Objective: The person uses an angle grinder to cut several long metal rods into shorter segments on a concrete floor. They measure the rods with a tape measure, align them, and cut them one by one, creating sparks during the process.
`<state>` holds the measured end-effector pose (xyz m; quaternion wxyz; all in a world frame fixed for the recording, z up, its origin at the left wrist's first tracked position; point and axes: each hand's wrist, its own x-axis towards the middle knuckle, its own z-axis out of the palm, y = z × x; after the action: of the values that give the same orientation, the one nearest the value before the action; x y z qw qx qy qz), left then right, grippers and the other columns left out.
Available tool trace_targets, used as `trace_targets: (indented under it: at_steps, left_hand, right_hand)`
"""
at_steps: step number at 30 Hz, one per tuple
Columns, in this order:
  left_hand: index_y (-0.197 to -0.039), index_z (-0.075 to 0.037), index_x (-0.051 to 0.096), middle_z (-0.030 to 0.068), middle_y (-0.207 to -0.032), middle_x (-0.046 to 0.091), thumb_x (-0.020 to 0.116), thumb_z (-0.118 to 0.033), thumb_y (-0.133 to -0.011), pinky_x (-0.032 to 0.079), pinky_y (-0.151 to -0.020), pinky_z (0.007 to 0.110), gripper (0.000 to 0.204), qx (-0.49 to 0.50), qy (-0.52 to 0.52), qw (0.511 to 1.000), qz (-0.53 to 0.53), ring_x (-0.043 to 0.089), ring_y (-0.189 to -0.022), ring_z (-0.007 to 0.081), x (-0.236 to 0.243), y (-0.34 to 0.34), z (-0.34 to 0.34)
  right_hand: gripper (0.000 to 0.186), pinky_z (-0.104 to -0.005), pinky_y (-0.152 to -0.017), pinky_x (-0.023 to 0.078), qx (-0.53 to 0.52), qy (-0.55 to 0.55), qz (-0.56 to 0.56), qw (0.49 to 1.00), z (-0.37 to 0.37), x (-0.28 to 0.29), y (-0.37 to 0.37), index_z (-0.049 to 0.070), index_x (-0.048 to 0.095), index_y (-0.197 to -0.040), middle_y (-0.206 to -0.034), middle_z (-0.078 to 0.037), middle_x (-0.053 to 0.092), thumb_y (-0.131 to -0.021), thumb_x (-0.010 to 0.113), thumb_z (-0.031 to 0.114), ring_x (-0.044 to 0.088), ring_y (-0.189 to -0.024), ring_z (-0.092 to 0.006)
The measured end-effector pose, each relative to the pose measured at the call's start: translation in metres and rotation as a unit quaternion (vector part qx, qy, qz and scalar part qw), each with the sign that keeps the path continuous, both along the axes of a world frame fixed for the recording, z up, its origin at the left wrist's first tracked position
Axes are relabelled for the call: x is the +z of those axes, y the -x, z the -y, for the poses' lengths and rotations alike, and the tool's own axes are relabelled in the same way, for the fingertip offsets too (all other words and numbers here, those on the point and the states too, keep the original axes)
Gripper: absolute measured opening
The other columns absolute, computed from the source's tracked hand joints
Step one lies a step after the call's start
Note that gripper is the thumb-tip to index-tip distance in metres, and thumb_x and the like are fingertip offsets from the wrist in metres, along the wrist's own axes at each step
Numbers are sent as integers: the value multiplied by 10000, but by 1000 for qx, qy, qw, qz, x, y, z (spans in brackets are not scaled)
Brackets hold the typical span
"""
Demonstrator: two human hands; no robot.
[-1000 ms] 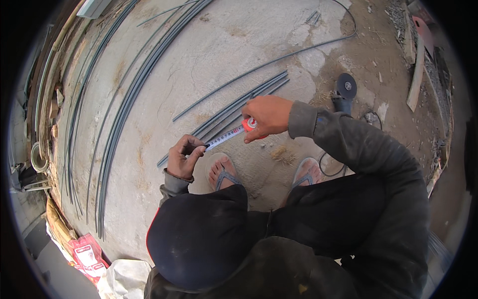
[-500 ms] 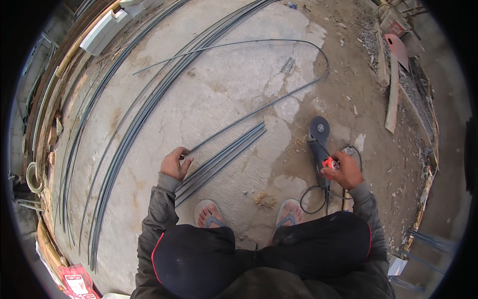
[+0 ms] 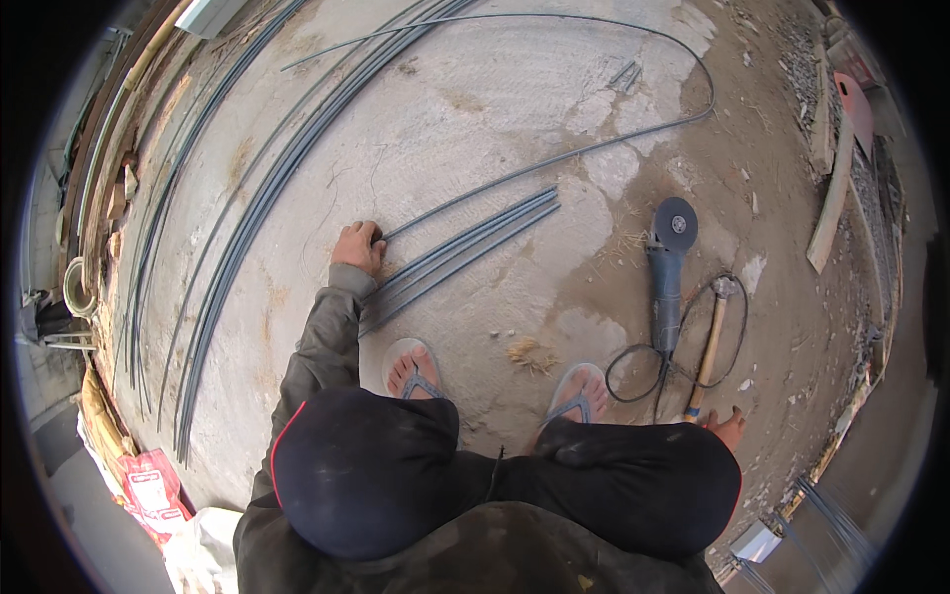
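Note:
My left hand (image 3: 358,247) is closed on the near end of a long, bent steel rod (image 3: 495,182) lying on the concrete. Just below it lies a group of short rods (image 3: 465,243). Low on the right, beside my knee, my right hand (image 3: 727,428) has its fingers apart near the handle end of a wooden-handled hammer (image 3: 708,351); part of this hand is hidden. An angle grinder (image 3: 663,287) with a black cord lies left of the hammer. The red tape measure from the earlier frames is out of sight.
Long rods (image 3: 267,188) run along the left of the concrete floor (image 3: 445,119), beside boards and a white block (image 3: 203,15). Sacks (image 3: 153,490) lie at the lower left. At the right are dirt, rubble, planks (image 3: 829,208) and a pink panel (image 3: 853,109).
My right hand, earlier holding the tape measure, has moved down beside my right knee. My left hand left the tape's end for the rod and has since shifted up with it.

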<state>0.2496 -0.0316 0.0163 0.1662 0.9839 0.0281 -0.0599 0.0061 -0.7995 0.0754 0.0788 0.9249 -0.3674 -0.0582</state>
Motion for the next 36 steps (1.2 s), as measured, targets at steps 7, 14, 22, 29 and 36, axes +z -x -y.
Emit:
trace_targets:
  at_steps: [7,14,22,29,36]
  left_hand:
    - [-1062,-50,599,166,-1010,674,689,-103,-897,507,-868,467,195,24,27,998,61,627,-990,395,46,36,29]
    - [-1080,-80,657,161,-961,684,683,-89,-910,527,-809,460,173,41,31,996,78,655,-941,392,27,79,-89]
    - [-1043,-73,709,145,-947,677,693,-95,-895,522,-801,456,151,109,77,988,79,648,-919,382,19,121,-7]
    - [-1050,-107,729,128,-989,688,740,-137,-860,515,-844,456,192,126,34,990,57,619,-975,363,22,100,-36]
    - [-1055,-63,687,136,-1006,662,769,-200,-863,521,-867,447,250,137,128,976,111,621,-978,362,35,100,14]
  right_hand:
    - [288,-456,-938,485,469,-234,75,848,-220,98,-213,59,660,-1182,-1147,-146,648,-912,694,152,605,-1096,-357]
    - [132,-404,-888,527,783,-160,-207,564,-397,93,-320,75,679,-1026,-1036,-89,652,-900,646,92,621,-1085,-274]
    - [200,-420,-899,517,759,-160,-114,621,-471,-25,-296,36,618,-1131,-1133,-132,611,-934,593,59,606,-1104,-295]
    - [284,-426,-928,473,794,-131,-98,586,-470,-29,-295,35,594,-1224,-1137,-123,586,-942,584,65,566,-1127,-283]
    - [288,-442,-914,487,750,-173,-105,629,-473,-24,-282,55,594,-1225,-1111,-110,594,-937,585,58,591,-1089,-291]
